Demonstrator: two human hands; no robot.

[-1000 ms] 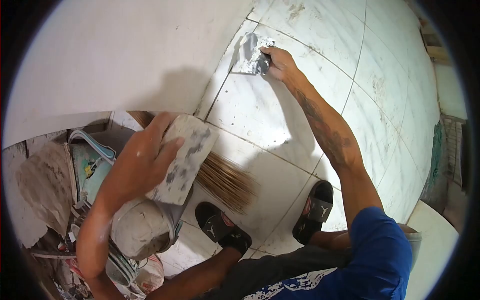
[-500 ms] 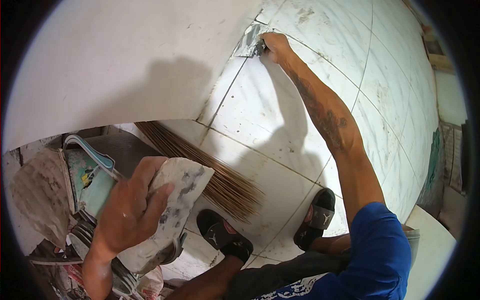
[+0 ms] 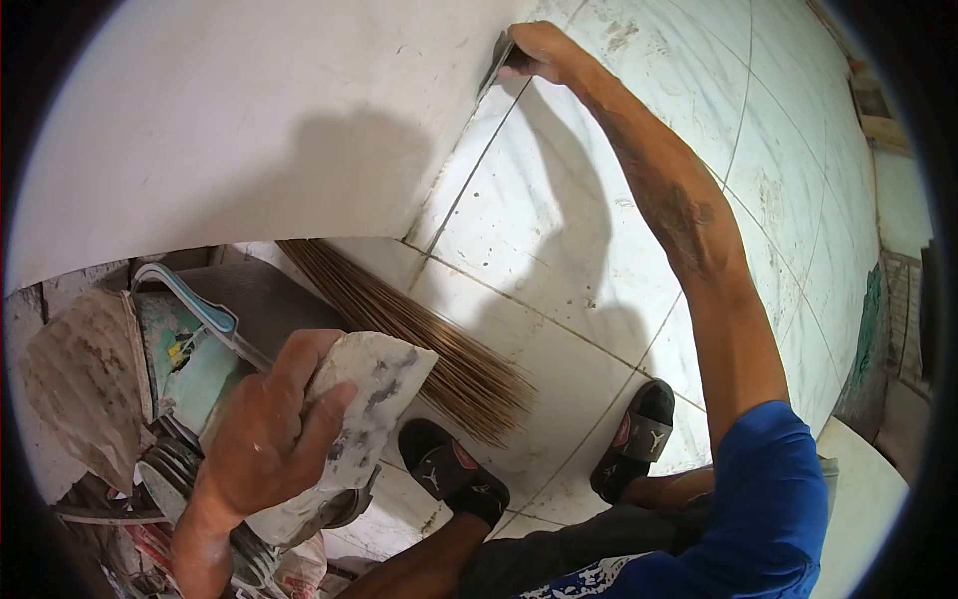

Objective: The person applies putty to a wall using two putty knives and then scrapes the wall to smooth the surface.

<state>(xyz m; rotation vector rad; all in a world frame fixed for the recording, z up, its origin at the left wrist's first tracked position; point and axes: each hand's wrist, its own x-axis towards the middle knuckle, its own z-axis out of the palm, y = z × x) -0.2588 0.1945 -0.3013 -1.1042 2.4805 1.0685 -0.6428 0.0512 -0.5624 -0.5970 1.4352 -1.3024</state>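
Note:
My left hand [image 3: 261, 439], dusted with white, is closed round the edge of a flat pale board [image 3: 384, 384] with grey and white smears. Stretched far forward, my right hand [image 3: 544, 48] is wrapped round a putty knife [image 3: 493, 66]. The knife's wide blade shows almost edge-on, at the lower edge of the white wall [image 3: 259, 110], close to the tiled floor [image 3: 519, 210]. My fingers hide most of its handle.
A stick broom [image 3: 429, 344] lies on the tiles beside my sandalled feet [image 3: 454, 469]. At the left stand a cracked greenish container [image 3: 180, 349], a torn brown sheet [image 3: 85, 384] and heaped debris.
My right hand has moved slightly farther up and left along the wall, and the putty knife has turned from showing its smeared face to nearly edge-on. My left hand keeps its hold on the board.

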